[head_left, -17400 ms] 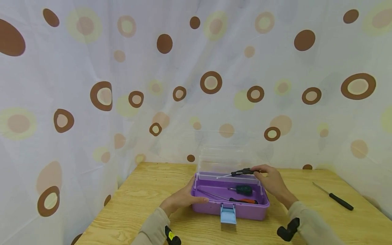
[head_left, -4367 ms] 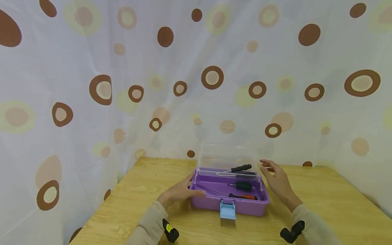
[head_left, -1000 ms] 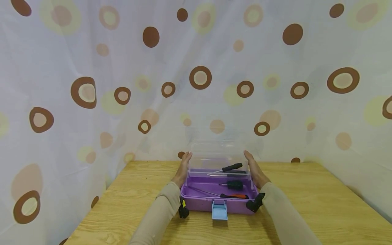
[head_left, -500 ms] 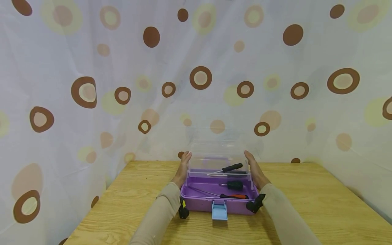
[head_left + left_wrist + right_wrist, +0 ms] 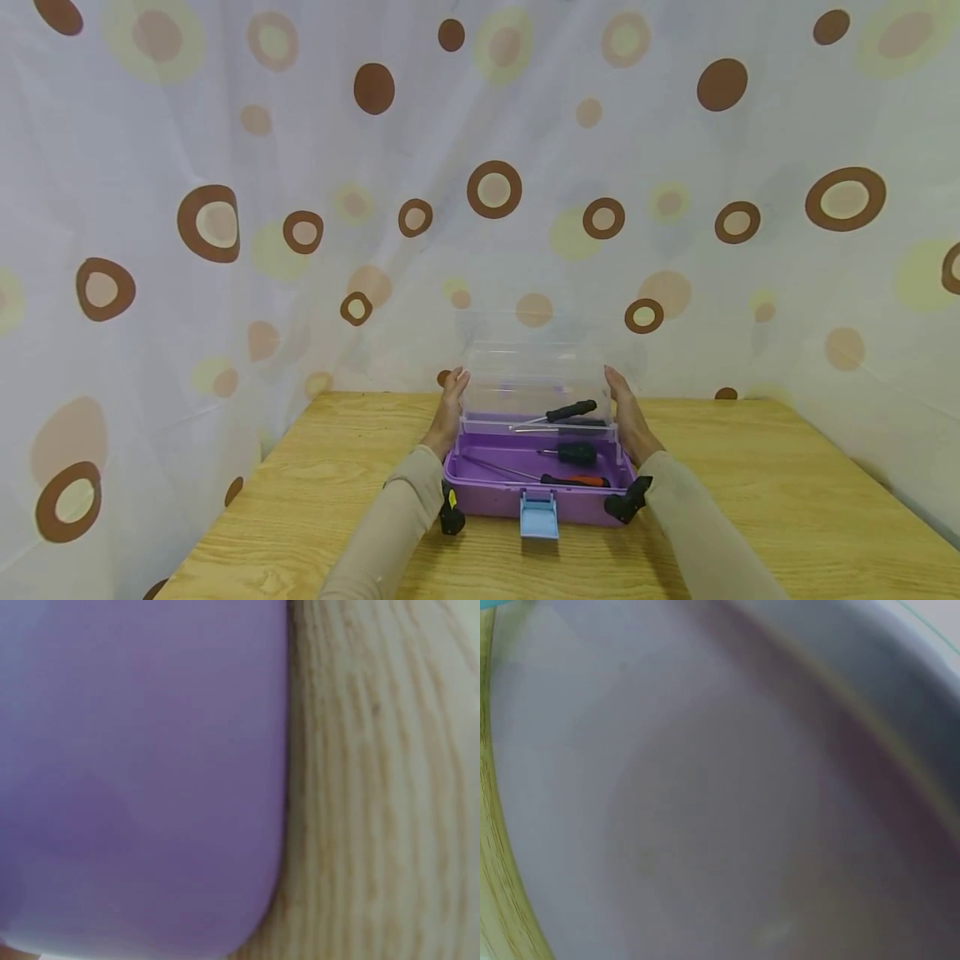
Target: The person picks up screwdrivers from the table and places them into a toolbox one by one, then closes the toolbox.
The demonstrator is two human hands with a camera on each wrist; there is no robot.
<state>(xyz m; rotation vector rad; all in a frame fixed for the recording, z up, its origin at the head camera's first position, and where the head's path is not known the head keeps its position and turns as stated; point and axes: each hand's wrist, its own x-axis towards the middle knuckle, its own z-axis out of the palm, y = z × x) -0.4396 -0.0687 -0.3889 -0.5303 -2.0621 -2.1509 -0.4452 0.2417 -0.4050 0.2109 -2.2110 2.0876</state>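
A purple toolbox [image 5: 495, 502] stands on the table with its clear lid [image 5: 525, 367] raised at the back. Inside the base lie a dark green stubby screwdriver [image 5: 577, 453] and a red-and-black screwdriver [image 5: 588, 481]. Two black-handled screwdrivers, the upper one [image 5: 573, 409] and the lower one [image 5: 581, 425], rest in the clear part at the back. My left hand [image 5: 447, 414] lies along the left side of box and lid, fingers extended. My right hand [image 5: 630, 417] flanks the right side, fingers straight. The purple wall [image 5: 150, 765] fills much of the left wrist view; the right wrist view is blurred.
A light blue latch [image 5: 538, 518] hangs down at the toolbox front. The wooden table [image 5: 750, 500] extends to both sides. A dotted curtain [image 5: 375, 167] hangs behind and at the left.
Earlier my right hand held a black screwdriver over the box and another lay on the table; both now rest at the back. Both hands have moved to the box sides; lately the right shifted slightly outward.
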